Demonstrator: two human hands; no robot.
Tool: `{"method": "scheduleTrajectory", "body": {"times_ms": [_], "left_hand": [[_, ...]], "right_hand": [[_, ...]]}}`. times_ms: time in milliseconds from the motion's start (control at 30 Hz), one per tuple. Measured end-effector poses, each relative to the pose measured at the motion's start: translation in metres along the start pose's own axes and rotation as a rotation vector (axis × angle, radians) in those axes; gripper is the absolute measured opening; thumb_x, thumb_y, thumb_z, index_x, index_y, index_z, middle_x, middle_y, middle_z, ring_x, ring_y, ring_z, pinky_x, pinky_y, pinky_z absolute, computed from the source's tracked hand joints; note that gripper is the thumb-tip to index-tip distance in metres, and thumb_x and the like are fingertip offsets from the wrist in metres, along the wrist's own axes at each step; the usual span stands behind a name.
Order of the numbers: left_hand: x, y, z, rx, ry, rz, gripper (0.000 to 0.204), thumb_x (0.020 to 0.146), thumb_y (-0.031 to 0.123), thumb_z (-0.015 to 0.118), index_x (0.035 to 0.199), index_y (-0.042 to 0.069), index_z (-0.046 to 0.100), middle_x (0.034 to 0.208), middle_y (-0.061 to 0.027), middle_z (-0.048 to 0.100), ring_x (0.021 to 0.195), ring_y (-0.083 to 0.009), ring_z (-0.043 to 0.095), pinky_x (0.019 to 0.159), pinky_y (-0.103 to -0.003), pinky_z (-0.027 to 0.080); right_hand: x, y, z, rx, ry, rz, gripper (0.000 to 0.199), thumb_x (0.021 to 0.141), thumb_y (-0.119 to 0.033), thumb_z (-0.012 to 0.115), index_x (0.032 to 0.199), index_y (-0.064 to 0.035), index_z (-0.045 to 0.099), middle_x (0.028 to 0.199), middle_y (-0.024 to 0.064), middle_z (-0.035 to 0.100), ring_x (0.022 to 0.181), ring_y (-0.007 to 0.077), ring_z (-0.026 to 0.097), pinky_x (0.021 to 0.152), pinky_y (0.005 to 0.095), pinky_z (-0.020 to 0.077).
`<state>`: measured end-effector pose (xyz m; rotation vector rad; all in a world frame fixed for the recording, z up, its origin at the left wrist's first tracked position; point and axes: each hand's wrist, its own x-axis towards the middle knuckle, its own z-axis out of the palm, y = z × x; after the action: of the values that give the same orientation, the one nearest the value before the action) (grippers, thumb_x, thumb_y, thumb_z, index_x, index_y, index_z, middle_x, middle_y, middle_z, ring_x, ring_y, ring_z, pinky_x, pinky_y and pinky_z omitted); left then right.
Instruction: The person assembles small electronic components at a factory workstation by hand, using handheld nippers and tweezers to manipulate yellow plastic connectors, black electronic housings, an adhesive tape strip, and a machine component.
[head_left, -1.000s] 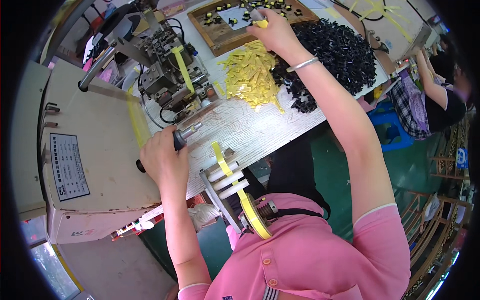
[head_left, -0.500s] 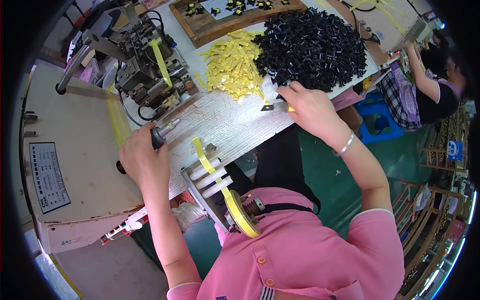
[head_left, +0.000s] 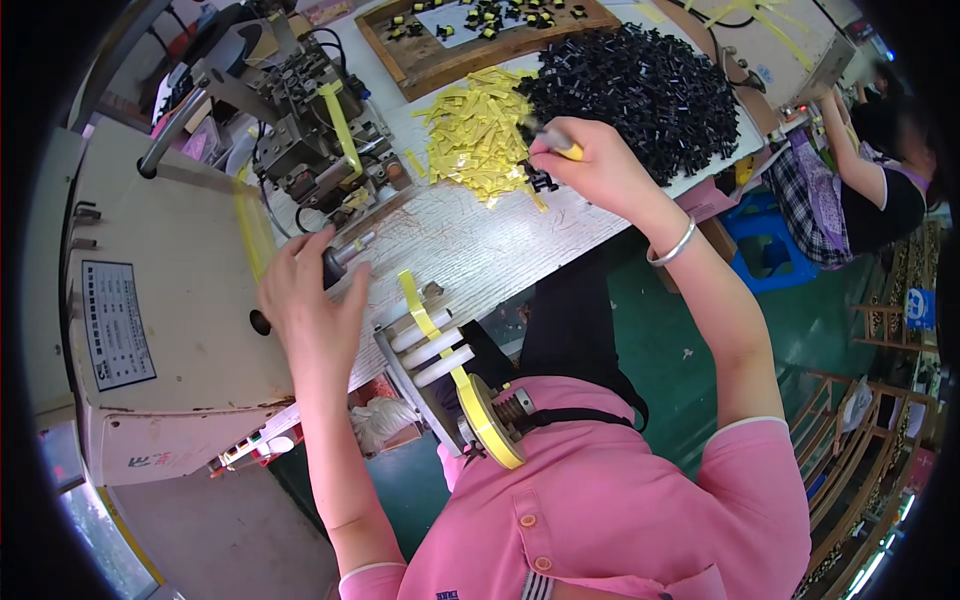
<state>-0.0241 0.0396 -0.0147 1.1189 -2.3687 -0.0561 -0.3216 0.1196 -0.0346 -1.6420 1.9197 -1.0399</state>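
Note:
My right hand (head_left: 600, 165) is closed round a small knife (head_left: 570, 150) with a yellow handle; its tip is blurred. It hovers between a heap of yellow strips (head_left: 475, 130) and a larger heap of small black plastic parts (head_left: 635, 95). A few black parts (head_left: 540, 178) lie just below the fingers. On the left, my left hand (head_left: 315, 300) has its fingers and thumb apart around a black knob with a metal shaft (head_left: 340, 262), beside the machine. Whether the palm touches the knob is hidden.
A metal machine (head_left: 315, 140) stands at the table's left, by a beige cabinet (head_left: 180, 300). A reel of yellow tape (head_left: 490, 430) with white rollers juts at the near edge. Behind is a wooden tray (head_left: 400, 70) with yellow-and-black pieces. Another person (head_left: 870, 170) sits at right.
My right hand has moved up and left with the knife, its tip swinging up over the yellow strips. My left thumb has spread away from the fingers. The view has shifted slightly.

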Motion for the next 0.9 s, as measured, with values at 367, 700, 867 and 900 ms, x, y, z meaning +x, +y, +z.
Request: {"method": "scheduleTrajectory", "body": {"times_ms": [367,700,867,900], "left_hand": [[0.008,0.054,0.013,-0.876,-0.255,-0.283,0.034,0.082,0.006,0.065,0.114,-0.002,0.057,0.105,-0.0112,0.062,0.091,-0.0167,0.063,0.076,-0.027,0.051],[0.009,0.054,0.009,-0.642,-0.283,0.028,0.017,0.081,0.011,0.065,0.094,0.000,0.064,0.088,-0.0141,0.063,0.079,-0.0283,0.062,0.067,-0.034,0.049],[0.009,0.052,0.014,-0.598,-0.275,0.075,0.015,0.080,0.010,0.064,0.092,0.001,0.064,0.088,-0.0134,0.064,0.079,-0.0297,0.062,0.068,-0.036,0.049],[0.009,0.053,0.015,-0.621,-0.264,0.065,0.014,0.080,0.010,0.064,0.091,0.001,0.064,0.088,-0.0135,0.064,0.079,-0.0305,0.062,0.068,-0.036,0.049]], "right_hand": [[0.022,-0.037,0.052,0.703,-0.009,0.255,0.012,0.084,-0.012,0.067,0.089,-0.0015,0.064,0.066,-0.0016,0.056,0.053,0.0043,0.047,0.047,0.0198,0.0359],[0.049,0.004,0.010,-0.427,0.104,0.161,0.019,0.081,-0.019,0.065,0.088,-0.0011,0.063,0.080,0.0156,0.065,0.075,0.0340,0.063,0.069,0.0367,0.0492],[0.051,0.008,0.004,-0.339,0.213,0.132,0.021,0.081,-0.020,0.065,0.088,-0.0007,0.063,0.080,0.0152,0.065,0.076,0.0335,0.063,0.070,0.0379,0.0490],[0.051,0.013,0.004,-0.340,0.216,0.135,0.021,0.081,-0.020,0.065,0.088,-0.0007,0.063,0.080,0.0152,0.065,0.076,0.0335,0.063,0.070,0.0379,0.0490]]}}
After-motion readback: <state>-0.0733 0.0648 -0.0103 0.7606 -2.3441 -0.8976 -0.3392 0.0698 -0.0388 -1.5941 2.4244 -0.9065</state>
